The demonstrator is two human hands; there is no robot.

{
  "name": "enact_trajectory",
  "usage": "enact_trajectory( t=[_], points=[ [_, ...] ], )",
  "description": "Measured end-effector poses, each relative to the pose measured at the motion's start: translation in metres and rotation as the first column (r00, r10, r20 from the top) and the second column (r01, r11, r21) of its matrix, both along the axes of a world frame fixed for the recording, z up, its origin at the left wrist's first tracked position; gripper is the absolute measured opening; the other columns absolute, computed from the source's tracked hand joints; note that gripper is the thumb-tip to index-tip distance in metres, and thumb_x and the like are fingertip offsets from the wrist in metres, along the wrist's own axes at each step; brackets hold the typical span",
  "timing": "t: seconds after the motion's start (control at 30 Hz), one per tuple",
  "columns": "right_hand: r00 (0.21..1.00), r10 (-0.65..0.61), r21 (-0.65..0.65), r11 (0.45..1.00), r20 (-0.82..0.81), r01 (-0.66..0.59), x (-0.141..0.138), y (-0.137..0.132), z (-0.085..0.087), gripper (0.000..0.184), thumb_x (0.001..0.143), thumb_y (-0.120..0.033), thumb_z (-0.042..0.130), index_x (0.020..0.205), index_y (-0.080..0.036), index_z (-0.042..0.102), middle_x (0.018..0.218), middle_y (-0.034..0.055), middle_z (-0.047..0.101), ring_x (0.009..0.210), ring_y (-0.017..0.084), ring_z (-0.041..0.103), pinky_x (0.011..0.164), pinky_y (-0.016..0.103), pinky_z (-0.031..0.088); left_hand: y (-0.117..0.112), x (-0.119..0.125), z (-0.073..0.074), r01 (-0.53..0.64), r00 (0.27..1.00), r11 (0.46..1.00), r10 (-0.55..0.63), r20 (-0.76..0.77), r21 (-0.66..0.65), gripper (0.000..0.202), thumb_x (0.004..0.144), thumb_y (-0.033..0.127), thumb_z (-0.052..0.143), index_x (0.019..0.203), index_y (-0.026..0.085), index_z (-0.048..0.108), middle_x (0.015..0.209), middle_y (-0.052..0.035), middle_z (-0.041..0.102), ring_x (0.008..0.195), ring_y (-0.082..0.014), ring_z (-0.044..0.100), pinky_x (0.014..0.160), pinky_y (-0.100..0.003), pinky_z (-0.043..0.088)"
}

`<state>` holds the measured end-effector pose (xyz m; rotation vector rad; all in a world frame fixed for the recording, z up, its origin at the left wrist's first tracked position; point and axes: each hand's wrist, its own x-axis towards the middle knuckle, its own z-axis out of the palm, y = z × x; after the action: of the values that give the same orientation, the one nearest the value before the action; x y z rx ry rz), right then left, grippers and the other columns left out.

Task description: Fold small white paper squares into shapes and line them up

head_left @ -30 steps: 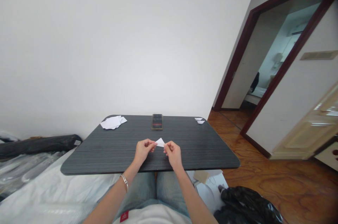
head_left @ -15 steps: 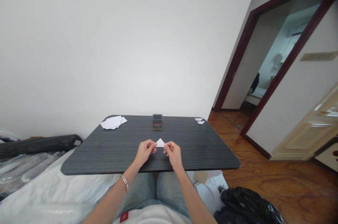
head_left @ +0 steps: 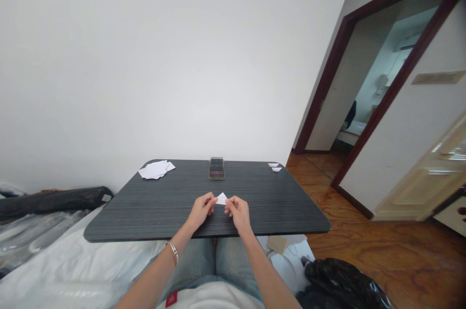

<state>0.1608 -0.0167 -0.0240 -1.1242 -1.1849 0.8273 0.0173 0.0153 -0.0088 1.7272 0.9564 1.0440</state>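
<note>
Between my hands is a small white folded paper [head_left: 222, 198], shaped like a triangle with its point away from me. My left hand [head_left: 201, 208] pinches its left corner between thumb and fingers. At the right corner, my right hand [head_left: 238, 212] grips it the same way. Both hands are just over the near part of the dark table [head_left: 156, 216]. A loose pile of white paper sheets [head_left: 155, 169] lies at the table's far left. Two small folded papers [head_left: 275, 169] rest at the far right corner.
A phone [head_left: 217, 168] stands at the table's back edge by the white wall [head_left: 204, 56]. A black plastic bag [head_left: 338, 282] and a white box [head_left: 291, 260] are on the right below the table. Plastic-wrapped things [head_left: 47, 226] lie to the left.
The folded paper has tilted slightly, its right side lower, and shifted a little to the right. Both hands keep their pinch on it.
</note>
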Motion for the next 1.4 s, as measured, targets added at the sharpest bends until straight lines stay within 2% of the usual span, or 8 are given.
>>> enact_trajectory(
  t=[0.1,0.2,0.4,0.53,0.97,1.13,1.27,1.4],
  points=[
    [1.0,-0.005,-0.007,1.0,-0.015,0.005,-0.0002,-0.0001,0.0007,0.024,0.073,-0.034,0.053,0.057,-0.015,0.055,0.045,-0.0012,0.055,0.039,0.009,0.047,0.038,0.018,0.033,0.0009,-0.0004,-0.0011,-0.037,0.999,0.998,0.038,-0.021,0.047,0.039,0.077,0.046,0.044,0.051,0.017,0.042,0.039,0.0057,0.043,0.037,-0.0084,0.039,0.043,-0.019,0.032],
    [1.0,0.006,-0.009,1.0,-0.019,-0.006,-0.0007,-0.0003,0.0006,0.023,0.074,-0.033,0.052,0.058,-0.016,0.054,0.045,-0.0014,0.056,0.04,0.01,0.048,0.038,0.018,0.033,0.0019,-0.0002,-0.0033,-0.043,0.999,0.999,0.044,-0.005,0.007,0.044,0.079,0.049,0.037,0.051,0.016,0.046,0.037,0.0046,0.043,0.036,-0.009,0.039,0.042,-0.02,0.031],
    [0.997,0.033,-0.02,0.999,0.07,-0.032,-0.0019,0.0,-0.0014,0.022,0.073,-0.032,0.054,0.058,-0.016,0.054,0.044,-0.0022,0.054,0.038,0.01,0.047,0.038,0.019,0.033,0.0,0.0004,-0.0029,0.095,0.995,0.995,-0.094,-0.046,0.033,0.034,0.073,0.044,0.051,0.057,0.014,0.053,0.044,0.0038,0.047,0.04,-0.0088,0.042,0.042,-0.018,0.032],
    [0.996,0.04,-0.024,0.999,0.076,-0.039,-0.0019,-0.0001,-0.0016,0.023,0.073,-0.034,0.054,0.058,-0.017,0.053,0.043,-0.0023,0.054,0.039,0.011,0.048,0.038,0.019,0.033,-0.0019,0.0003,-0.001,0.095,0.995,0.994,-0.092,-0.048,0.06,0.035,0.078,0.042,0.045,0.06,0.014,0.057,0.044,0.003,0.049,0.041,-0.0088,0.043,0.044,-0.018,0.032],
    [1.0,0.005,-0.006,1.0,0.013,-0.005,-0.0009,-0.0001,0.0004,0.022,0.074,-0.032,0.053,0.06,-0.015,0.054,0.047,-0.0015,0.055,0.04,0.01,0.049,0.037,0.018,0.034,0.0015,0.002,-0.0051,0.112,0.992,0.992,-0.107,0.064,-0.067,0.042,0.082,0.044,0.037,0.062,0.011,0.057,0.047,-0.0003,0.055,0.041,-0.0091,0.047,0.043,-0.019,0.036],
    [0.998,-0.057,0.004,0.998,-0.036,0.057,0.0006,0.0004,-0.0013,0.023,0.075,-0.033,0.052,0.061,-0.015,0.054,0.049,-0.0016,0.055,0.04,0.009,0.049,0.037,0.017,0.033,-0.0003,0.0021,0.0002,0.051,0.996,0.998,-0.048,0.076,-0.038,0.036,0.075,0.038,0.052,0.103,0.015,0.052,0.06,0.0016,0.057,0.047,-0.0097,0.05,0.042,-0.018,0.035],
    [0.997,-0.053,-0.009,0.999,-0.049,0.053,0.0004,0.0007,-0.002,0.022,0.073,-0.033,0.054,0.06,-0.015,0.055,0.049,-0.0019,0.054,0.042,0.01,0.051,0.036,0.017,0.032,0.0005,-0.0012,0.0011,-0.106,0.994,0.99,0.102,0.042,0.097,0.024,0.07,0.034,0.059,0.08,0.013,0.06,0.061,0.0,0.056,0.052,-0.0103,0.049,0.046,-0.019,0.036],
    [0.998,-0.049,-0.011,0.999,-0.037,0.048,0.0002,0.0007,-0.0022,0.022,0.073,-0.033,0.054,0.061,-0.014,0.056,0.049,-0.0013,0.055,0.042,0.01,0.051,0.036,0.017,0.032,0.0032,-0.0042,-0.0001,-0.142,0.988,0.972,0.151,-0.034,0.188,0.023,0.069,0.035,0.059,0.069,0.012,0.063,0.063,-0.0028,0.06,0.056,-0.0125,0.051,0.052,-0.021,0.037]
  ],
)
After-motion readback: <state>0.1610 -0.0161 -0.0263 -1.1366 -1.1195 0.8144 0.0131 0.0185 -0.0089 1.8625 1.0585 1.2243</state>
